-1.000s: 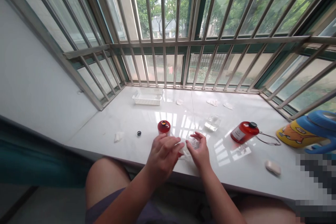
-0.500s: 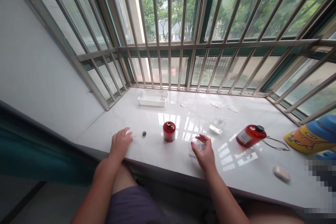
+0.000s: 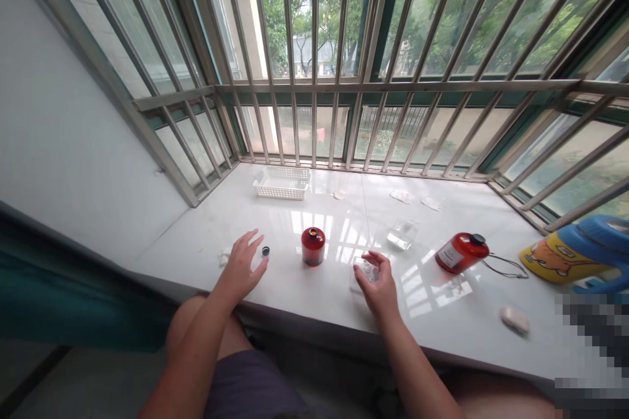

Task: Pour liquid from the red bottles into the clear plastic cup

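While the left hand is held with fingers spread just beside a small black cap, the right hand is curved about a clear object; whether that is gripped cannot be told. Between the hands, slightly farther away, an uncapped red bottle is stood upright on the counter. Farther right, a capped red bottle and a blue-and-yellow flask are seen. At the far left, a white basket is set.
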Demonstrator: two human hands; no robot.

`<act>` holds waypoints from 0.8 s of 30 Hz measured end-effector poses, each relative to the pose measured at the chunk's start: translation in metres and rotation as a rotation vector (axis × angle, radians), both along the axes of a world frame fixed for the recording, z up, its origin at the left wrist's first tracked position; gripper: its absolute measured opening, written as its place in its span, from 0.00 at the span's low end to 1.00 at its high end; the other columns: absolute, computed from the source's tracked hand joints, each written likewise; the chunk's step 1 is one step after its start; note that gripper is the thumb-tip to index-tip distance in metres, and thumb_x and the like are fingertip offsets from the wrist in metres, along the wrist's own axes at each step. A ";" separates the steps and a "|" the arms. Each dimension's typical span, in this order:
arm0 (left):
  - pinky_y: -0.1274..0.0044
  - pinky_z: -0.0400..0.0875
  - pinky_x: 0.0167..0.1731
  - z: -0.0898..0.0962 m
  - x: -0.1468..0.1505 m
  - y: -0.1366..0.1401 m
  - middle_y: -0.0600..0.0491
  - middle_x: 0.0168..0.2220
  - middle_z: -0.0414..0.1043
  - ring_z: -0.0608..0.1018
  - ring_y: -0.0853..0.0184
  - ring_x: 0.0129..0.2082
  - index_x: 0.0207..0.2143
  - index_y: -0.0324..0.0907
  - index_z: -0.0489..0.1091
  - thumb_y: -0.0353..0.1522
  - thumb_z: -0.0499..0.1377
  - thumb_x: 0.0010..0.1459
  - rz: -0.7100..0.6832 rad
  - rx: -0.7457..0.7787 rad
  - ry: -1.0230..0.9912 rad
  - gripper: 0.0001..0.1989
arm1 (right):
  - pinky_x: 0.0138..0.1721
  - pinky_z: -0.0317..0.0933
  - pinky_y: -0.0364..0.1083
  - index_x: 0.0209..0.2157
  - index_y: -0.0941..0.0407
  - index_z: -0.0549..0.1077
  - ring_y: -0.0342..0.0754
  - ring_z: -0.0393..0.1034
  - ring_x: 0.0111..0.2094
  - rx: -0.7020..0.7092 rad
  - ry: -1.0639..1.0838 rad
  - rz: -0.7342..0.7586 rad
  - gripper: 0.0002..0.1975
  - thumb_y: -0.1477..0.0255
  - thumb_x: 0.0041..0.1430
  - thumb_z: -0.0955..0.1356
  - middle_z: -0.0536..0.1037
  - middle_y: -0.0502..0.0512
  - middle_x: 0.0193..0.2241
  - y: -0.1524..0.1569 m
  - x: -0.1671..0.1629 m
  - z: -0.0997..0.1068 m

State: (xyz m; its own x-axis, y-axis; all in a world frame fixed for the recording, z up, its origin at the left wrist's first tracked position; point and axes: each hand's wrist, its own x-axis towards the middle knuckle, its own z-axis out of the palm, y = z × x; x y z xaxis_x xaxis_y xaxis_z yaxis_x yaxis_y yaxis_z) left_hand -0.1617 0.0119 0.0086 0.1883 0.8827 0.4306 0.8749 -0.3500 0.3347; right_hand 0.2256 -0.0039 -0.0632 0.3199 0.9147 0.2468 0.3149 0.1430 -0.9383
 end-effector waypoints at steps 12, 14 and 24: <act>0.60 0.73 0.61 0.005 0.157 0.051 0.46 0.61 0.74 0.78 0.52 0.60 0.60 0.48 0.67 0.41 0.74 0.53 -0.099 -0.369 -0.594 0.35 | 0.63 0.66 0.62 0.61 0.51 0.66 0.63 0.72 0.61 -0.064 -0.249 0.171 0.39 0.52 0.54 0.79 0.74 0.61 0.59 -0.009 0.019 0.000; 0.62 0.74 0.59 0.003 0.165 0.046 0.49 0.58 0.76 0.80 0.55 0.56 0.58 0.49 0.68 0.39 0.73 0.53 -0.113 -0.363 -0.631 0.32 | 0.63 0.67 0.63 0.61 0.50 0.66 0.63 0.72 0.60 -0.066 -0.319 0.213 0.37 0.54 0.55 0.78 0.74 0.61 0.59 -0.014 0.026 -0.003; 0.62 0.76 0.59 0.030 0.155 -0.013 0.48 0.57 0.77 0.80 0.54 0.56 0.57 0.48 0.71 0.37 0.73 0.51 -0.225 -0.436 -0.641 0.31 | 0.68 0.60 0.70 0.66 0.50 0.64 0.68 0.62 0.68 0.284 -0.465 0.087 0.42 0.56 0.57 0.80 0.70 0.65 0.64 -0.044 0.026 0.040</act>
State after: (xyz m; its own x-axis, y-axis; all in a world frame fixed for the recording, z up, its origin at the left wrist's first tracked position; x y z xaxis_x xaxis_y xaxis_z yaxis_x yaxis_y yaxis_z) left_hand -0.0070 -0.0010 0.0389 0.2147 0.9665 0.1403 0.3910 -0.2167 0.8945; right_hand 0.2520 -0.0475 -0.0229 0.0448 0.8095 0.5854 0.6627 0.4144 -0.6238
